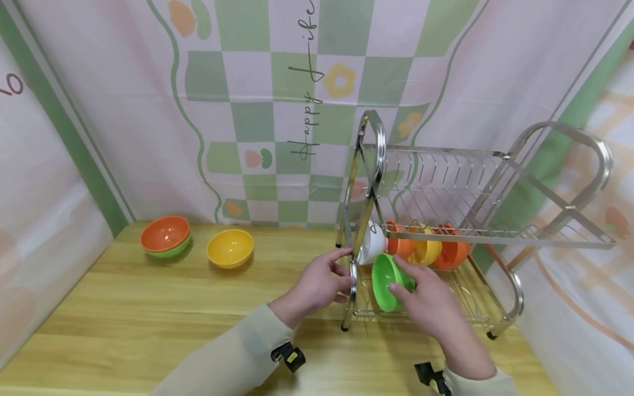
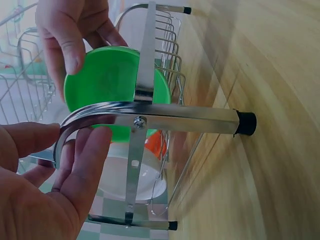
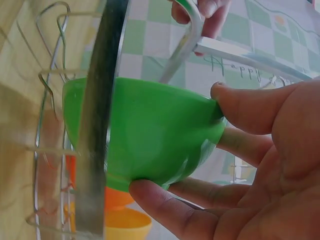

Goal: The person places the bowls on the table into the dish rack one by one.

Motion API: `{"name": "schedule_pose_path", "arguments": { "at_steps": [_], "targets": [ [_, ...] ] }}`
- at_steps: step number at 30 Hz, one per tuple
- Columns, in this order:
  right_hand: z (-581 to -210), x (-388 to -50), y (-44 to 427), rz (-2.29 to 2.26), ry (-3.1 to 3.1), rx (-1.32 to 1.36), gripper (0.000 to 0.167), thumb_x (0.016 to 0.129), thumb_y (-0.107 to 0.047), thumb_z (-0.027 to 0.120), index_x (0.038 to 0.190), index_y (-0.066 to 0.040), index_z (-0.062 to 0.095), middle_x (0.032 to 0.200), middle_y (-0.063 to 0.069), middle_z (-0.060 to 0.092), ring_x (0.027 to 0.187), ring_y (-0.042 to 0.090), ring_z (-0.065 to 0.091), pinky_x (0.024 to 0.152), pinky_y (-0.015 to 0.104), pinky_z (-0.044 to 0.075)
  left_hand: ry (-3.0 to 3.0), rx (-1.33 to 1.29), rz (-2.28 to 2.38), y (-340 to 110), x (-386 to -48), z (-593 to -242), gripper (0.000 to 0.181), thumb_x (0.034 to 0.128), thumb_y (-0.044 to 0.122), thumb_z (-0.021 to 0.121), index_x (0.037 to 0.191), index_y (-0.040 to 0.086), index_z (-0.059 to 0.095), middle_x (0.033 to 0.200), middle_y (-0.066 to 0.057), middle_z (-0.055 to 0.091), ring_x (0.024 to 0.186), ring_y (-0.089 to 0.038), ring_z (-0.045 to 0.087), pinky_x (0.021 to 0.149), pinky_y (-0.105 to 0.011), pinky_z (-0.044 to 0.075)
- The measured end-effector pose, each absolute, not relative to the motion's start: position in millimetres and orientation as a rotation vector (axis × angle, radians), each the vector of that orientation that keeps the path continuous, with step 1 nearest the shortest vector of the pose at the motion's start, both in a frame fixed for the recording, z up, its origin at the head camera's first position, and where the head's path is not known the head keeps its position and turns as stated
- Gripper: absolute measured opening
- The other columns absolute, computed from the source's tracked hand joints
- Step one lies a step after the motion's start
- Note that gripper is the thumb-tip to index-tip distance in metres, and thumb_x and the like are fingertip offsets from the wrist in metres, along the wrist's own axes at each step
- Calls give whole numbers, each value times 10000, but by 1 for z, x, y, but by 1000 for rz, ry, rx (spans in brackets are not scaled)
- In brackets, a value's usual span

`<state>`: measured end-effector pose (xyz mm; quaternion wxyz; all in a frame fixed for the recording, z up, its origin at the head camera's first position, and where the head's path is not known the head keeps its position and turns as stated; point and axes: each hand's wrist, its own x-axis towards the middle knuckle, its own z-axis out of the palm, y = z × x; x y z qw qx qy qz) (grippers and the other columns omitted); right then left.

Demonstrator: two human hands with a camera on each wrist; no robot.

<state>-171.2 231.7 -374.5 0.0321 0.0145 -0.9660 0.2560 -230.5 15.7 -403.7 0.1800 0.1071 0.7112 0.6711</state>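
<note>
Wooden table (image 1: 124, 319): spreading before you
Your left: a green bowl (image 1: 170, 253) resting, carrying an orange bowl (image 1: 165, 234); a yellow bowl (image 1: 230, 249) sitting near
Your right: a metal rack (image 1: 380, 143) standing
Lower tier (image 1: 487, 286): carrying a white bowl (image 1: 373, 245), second orange bowl (image 1: 401, 246), second yellow bowl (image 1: 427, 248), third orange bowl (image 1: 452, 253)

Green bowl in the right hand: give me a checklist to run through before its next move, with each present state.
1. Grip: ok; the right hand pinches the held green bowl between thumb and fingers.
2. Rack steadied: ok; the left hand holds the end frame of the rack.
3. Lower-tier row: ok; white bowl, orange bowl, yellow bowl and another orange bowl.
4. Held bowl seated on the wires: cannot tell; contact is unclear.
5. Table free of bowls: not ok; a second yellow bowl and a third orange bowl, stacked on another green bowl, stand there.
</note>
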Motion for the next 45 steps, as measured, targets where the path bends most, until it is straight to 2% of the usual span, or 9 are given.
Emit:
{"name": "schedule_pose_path", "arguments": {
  "at_steps": [6, 12, 22, 28, 34, 39, 45],
  "targets": [
    [-379, -174, 225, 809, -2987, 36, 685, 972, -423, 623, 1558, -190, 355, 1498, 303, 356, 1311, 558, 347, 1000, 760, 287, 2020, 284, 1874, 17, -230, -403, 649, 899, -31, 687, 1450, 261, 507, 962, -106, 609, 757, -257, 665, 679, -426, 616],
    [-380, -174, 218, 772, -3004, 26, 681, 973, -417, 623, 1559, -201, 354, 1512, 294, 339, 1293, 585, 350, 965, 791, 285, 2045, 279, 1850, 17, -230, -402, 631, 911, -13, 684, 1445, 270, 506, 954, -100, 617, 755, -257, 667, 641, -383, 616],
    [-386, -176, 214, 751, -2986, 47, 698, 970, -406, 635, 1551, -131, 363, 1442, 290, 441, 1228, 526, 464, 937, 735, 391, 2059, 267, 1839, 18, -228, -402, 626, 913, -15, 678, 1440, 276, 505, 945, -96, 620, 737, -245, 661, 644, -390, 616],
    [-387, -177, 213, 733, -2997, 42, 699, 974, -397, 631, 1545, -97, 362, 1394, 288, 496, 1151, 487, 541, 880, 675, 467, 2054, 269, 1842, 17, -228, -402, 612, 923, 2, 674, 1436, 292, 506, 955, -99, 617, 755, -246, 659, 645, -381, 615],
    [-388, -178, 212, 748, -3013, 38, 727, 962, -377, 649, 1555, -93, 338, 1416, 277, 484, 1144, 484, 552, 856, 651, 497, 2050, 272, 1847, 16, -228, -403, 607, 925, 3, 672, 1432, 294, 509, 950, -104, 614, 747, -252, 656, 655, -399, 616],
    [-387, -176, 212, 780, -3013, 52, 757, 959, -396, 649, 1568, -102, 308, 1466, 257, 440, 1210, 497, 505, 915, 687, 451, 2053, 278, 1845, 16, -227, -403, 611, 924, 3, 674, 1435, 291, 506, 948, -104, 614, 745, -251, 655, 658, -404, 616],
    [-377, -171, 212, 791, -2990, 61, 842, 959, -491, 610, 1593, -102, 214, 1559, 246, 294, 1330, 535, 342, 993, 756, 308, 2046, 268, 1841, 16, -227, -403, 613, 923, 2, 673, 1433, 297, 505, 953, -103, 615, 751, -251, 656, 660, -397, 616]
  ]
}}
